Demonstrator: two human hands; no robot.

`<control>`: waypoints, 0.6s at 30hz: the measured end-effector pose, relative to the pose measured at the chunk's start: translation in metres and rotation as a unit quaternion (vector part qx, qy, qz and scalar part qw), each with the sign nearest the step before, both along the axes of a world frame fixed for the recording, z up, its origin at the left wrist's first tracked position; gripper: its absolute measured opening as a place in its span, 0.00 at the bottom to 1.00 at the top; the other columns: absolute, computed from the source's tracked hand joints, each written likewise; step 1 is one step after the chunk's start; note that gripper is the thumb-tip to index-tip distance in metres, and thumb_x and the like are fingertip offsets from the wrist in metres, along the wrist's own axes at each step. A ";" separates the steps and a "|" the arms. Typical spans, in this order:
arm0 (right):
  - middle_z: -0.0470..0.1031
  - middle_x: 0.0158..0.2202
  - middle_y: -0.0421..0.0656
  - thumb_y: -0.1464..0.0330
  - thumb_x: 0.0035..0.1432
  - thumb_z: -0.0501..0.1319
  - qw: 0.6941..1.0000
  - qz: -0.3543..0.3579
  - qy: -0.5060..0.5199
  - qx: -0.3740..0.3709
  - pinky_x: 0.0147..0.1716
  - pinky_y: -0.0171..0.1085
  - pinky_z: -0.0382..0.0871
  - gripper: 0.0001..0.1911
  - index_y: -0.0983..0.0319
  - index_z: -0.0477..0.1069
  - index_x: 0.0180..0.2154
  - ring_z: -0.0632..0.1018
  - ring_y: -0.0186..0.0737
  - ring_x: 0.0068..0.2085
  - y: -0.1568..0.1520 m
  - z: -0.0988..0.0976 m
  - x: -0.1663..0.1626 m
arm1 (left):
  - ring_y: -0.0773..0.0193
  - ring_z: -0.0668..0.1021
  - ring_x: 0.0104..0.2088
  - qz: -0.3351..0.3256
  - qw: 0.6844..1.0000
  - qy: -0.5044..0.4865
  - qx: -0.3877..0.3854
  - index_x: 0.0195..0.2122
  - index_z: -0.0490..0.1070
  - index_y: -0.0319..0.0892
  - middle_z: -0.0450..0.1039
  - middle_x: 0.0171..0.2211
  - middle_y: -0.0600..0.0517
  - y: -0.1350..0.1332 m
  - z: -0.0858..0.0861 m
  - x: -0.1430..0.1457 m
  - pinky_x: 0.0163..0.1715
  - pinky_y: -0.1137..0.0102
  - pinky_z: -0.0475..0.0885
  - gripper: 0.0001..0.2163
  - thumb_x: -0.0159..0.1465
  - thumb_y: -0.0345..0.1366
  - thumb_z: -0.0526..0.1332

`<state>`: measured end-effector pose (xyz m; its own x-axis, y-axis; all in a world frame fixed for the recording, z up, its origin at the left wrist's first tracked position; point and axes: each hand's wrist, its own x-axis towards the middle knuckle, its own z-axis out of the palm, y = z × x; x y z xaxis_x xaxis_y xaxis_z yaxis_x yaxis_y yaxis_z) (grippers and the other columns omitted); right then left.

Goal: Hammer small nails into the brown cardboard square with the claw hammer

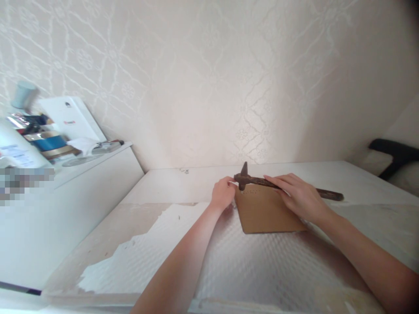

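Observation:
A hammer (258, 180) with a dark metal head and a worn wooden handle is in my right hand (303, 196), whose fingers lie along the handle. Its head is over the far left corner of a brown piece of cardboard (271, 213). Small dots or holes run in rows near the cardboard's far edge. My left hand (225, 192) is closed at that same corner, gripping the cardboard's edge; its fingertips are partly hidden. Beneath the hammer head there is a tiny shiny spot that I cannot make out.
A silvery quilted sheet (248, 266) with a torn edge covers part of the white table (183, 185). Small bits (186, 171) lie near the wall. At left, a white cabinet (81, 196) carries a white box (73, 117), a blue tape roll (49, 141) and clutter. A black chair part (393, 152) is at right.

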<state>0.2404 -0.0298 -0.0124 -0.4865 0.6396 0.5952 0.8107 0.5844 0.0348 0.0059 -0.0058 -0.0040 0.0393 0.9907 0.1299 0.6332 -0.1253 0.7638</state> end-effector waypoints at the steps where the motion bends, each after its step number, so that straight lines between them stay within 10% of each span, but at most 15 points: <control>1: 0.76 0.45 0.46 0.75 0.59 0.48 1.000 0.000 0.003 0.004 0.40 0.45 0.72 0.27 0.57 0.62 0.60 0.74 0.45 0.43 0.000 0.000 0.000 | 0.60 0.76 0.44 0.000 1.000 -0.002 0.001 0.40 0.76 0.41 0.78 0.41 0.49 0.000 0.000 0.000 0.46 0.69 0.67 0.15 0.57 0.27 0.52; 18: 0.75 0.45 0.45 0.75 0.60 0.48 1.000 -0.004 0.000 0.002 0.39 0.43 0.71 0.26 0.57 0.64 0.58 0.74 0.45 0.44 0.001 -0.002 0.002 | 0.60 0.77 0.43 -0.001 1.000 -0.002 0.002 0.42 0.76 0.41 0.79 0.39 0.49 0.001 -0.002 0.000 0.45 0.70 0.68 0.16 0.57 0.27 0.51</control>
<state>0.2429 -0.0288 -0.0142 -0.4817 0.6410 0.5976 0.8152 0.5780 0.0371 0.0062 -0.0044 -0.0058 0.0415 0.9902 0.1336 0.6302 -0.1298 0.7655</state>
